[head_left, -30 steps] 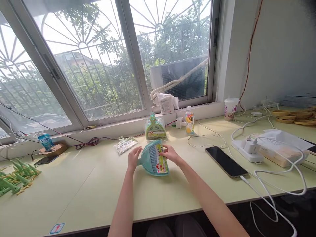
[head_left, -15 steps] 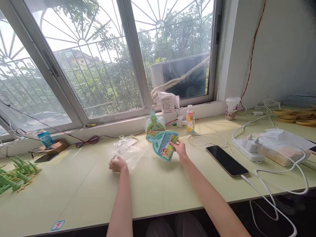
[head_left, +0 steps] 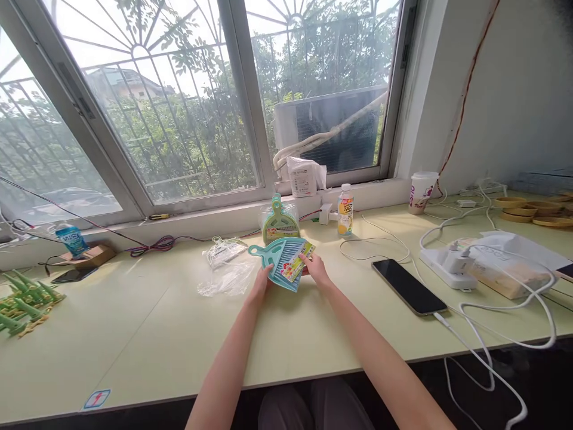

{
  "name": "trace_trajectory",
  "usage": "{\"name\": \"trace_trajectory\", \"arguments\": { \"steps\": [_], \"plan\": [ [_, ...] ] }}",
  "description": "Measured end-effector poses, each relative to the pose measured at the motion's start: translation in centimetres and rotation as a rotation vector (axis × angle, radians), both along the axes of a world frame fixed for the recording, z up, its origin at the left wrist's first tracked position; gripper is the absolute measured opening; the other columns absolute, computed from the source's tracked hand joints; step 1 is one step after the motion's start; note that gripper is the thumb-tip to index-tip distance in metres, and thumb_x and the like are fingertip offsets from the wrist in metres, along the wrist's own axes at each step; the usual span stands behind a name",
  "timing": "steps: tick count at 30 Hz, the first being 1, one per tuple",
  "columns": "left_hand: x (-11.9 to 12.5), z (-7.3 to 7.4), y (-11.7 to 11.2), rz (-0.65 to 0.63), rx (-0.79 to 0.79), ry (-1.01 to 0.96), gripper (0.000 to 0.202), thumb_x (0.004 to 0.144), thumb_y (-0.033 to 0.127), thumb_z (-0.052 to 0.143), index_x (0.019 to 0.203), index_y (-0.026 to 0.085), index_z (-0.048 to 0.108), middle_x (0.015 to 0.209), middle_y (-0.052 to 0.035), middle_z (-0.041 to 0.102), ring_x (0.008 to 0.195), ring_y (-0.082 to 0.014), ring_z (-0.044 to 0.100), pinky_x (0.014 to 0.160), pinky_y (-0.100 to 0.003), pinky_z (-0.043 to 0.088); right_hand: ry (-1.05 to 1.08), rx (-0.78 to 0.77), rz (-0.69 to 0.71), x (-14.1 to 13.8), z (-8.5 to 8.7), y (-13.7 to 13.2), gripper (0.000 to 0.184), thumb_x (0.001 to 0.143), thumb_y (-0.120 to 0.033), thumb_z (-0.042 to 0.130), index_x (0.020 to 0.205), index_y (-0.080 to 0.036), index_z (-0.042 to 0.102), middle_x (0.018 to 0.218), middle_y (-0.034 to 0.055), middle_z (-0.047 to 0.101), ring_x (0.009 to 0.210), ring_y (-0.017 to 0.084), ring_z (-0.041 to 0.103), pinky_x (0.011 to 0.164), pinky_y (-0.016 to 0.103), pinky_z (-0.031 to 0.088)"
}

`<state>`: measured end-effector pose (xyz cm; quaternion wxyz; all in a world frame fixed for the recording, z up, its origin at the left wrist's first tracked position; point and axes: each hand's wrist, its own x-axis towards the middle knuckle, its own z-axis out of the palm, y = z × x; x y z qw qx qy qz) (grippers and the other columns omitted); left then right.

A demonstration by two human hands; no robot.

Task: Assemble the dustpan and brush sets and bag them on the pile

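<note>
A teal mini dustpan [head_left: 278,258] with a brush set in it and a printed label card is held tilted above the table. On its left edge my left hand [head_left: 262,282] is closed. My right hand [head_left: 316,269] grips the right edge by the label, thumb on top. Behind it, green dustpans [head_left: 278,226] stand against the wall below the sill, partly in clear wrap. Left of my left hand lies a crumpled clear plastic bag [head_left: 226,279], with a white hanger-like item [head_left: 222,251] beside it.
A juice bottle [head_left: 345,210] and a paper cup [head_left: 421,192] stand at the back. Right are a phone [head_left: 408,286] on a cable, a power strip [head_left: 450,272] and a wrapped tissue pack [head_left: 505,269]. Green plastic pieces [head_left: 27,304] lie far left. The table's front edge [head_left: 308,382] is near.
My left hand has let go of the plastic bag and moved right onto the dustpan. The bag now lies on the table. The dustpan has shifted slightly left in my right hand.
</note>
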<state>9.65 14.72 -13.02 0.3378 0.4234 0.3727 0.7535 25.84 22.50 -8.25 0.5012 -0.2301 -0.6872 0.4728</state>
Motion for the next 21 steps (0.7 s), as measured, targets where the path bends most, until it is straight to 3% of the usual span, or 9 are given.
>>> {"name": "trace_trajectory", "arguments": {
  "steps": [4, 7, 10, 13, 15, 17, 21],
  "plan": [
    [-2.4, 0.1, -0.8, 0.223, -0.005, -0.110, 0.037, 0.081, 0.038, 0.055, 0.107, 0.013, 0.059, 0.096, -0.0088, 0.066, 0.083, -0.0188, 0.063, 0.069, -0.028, 0.050, -0.252, -0.056, -0.065, 0.5, 0.2, 0.7, 0.038, 0.086, -0.047, 0.055, 0.067, -0.015, 0.051, 0.045, 0.0018, 0.056, 0.026, 0.007, 0.039, 0.027, 0.018, 0.024],
    [-3.2, 0.2, -1.6, 0.230, 0.021, -0.131, 0.036, 0.083, 0.043, 0.052, 0.104, 0.015, 0.060, 0.094, -0.0073, 0.066, 0.079, -0.0169, 0.062, 0.067, -0.026, 0.050, 0.006, -0.185, -0.099, 1.6, 0.9, 1.5, 0.037, 0.090, -0.043, 0.050, 0.065, -0.016, 0.046, 0.034, -0.0071, 0.039, 0.024, 0.003, 0.024, 0.027, 0.016, 0.016],
    [-2.8, 0.2, -2.0, 0.200, -0.013, -0.088, 0.041, 0.083, 0.051, 0.050, 0.104, 0.016, 0.060, 0.092, -0.0067, 0.066, 0.079, -0.0178, 0.062, 0.069, -0.028, 0.049, 0.471, -0.321, -0.170, 3.2, 2.0, 2.5, 0.029, 0.095, -0.035, 0.041, 0.075, -0.016, 0.049, 0.045, -0.0056, 0.050, 0.031, 0.003, 0.039, 0.032, 0.013, 0.027],
    [-2.0, 0.3, -2.1, 0.141, -0.060, 0.024, 0.049, 0.082, 0.060, 0.048, 0.105, 0.018, 0.061, 0.093, -0.0065, 0.067, 0.085, -0.0203, 0.062, 0.074, -0.030, 0.048, 0.698, -0.398, -0.191, 4.5, 2.7, 3.1, 0.023, 0.094, -0.035, 0.041, 0.087, -0.016, 0.052, 0.066, 0.0008, 0.066, 0.055, 0.006, 0.062, 0.046, 0.013, 0.043],
    [-1.3, 0.4, -2.1, 0.100, -0.072, 0.103, 0.052, 0.082, 0.062, 0.046, 0.106, 0.018, 0.062, 0.097, -0.0068, 0.067, 0.091, -0.0220, 0.062, 0.080, -0.032, 0.047, 0.632, -0.380, -0.183, 4.8, 2.8, 3.0, 0.021, 0.093, -0.033, 0.043, 0.093, -0.016, 0.054, 0.078, 0.0034, 0.070, 0.064, 0.008, 0.066, 0.049, 0.014, 0.044],
    [-0.5, 0.5, -2.0, 0.063, -0.057, 0.169, 0.054, 0.083, 0.062, 0.045, 0.108, 0.018, 0.063, 0.101, -0.0075, 0.067, 0.096, -0.0235, 0.061, 0.084, -0.034, 0.046, 0.412, -0.290, -0.213, 4.4, 2.6, 2.3, 0.029, 0.094, -0.035, 0.037, 0.092, -0.015, 0.059, 0.083, 0.0056, 0.071, 0.061, 0.009, 0.065, 0.046, 0.017, 0.040],
    [1.2, 0.4, -1.3, -0.007, 0.006, 0.268, 0.057, 0.083, 0.062, 0.045, 0.113, 0.016, 0.062, 0.108, -0.0091, 0.067, 0.103, -0.0264, 0.059, 0.091, -0.038, 0.044, -0.060, 0.147, -0.494, 2.5, 1.6, -0.1, 0.056, 0.096, -0.045, 0.023, 0.074, -0.016, 0.065, 0.072, 0.0063, 0.069, 0.053, 0.012, 0.058, 0.055, 0.025, 0.038]
  ]
}}
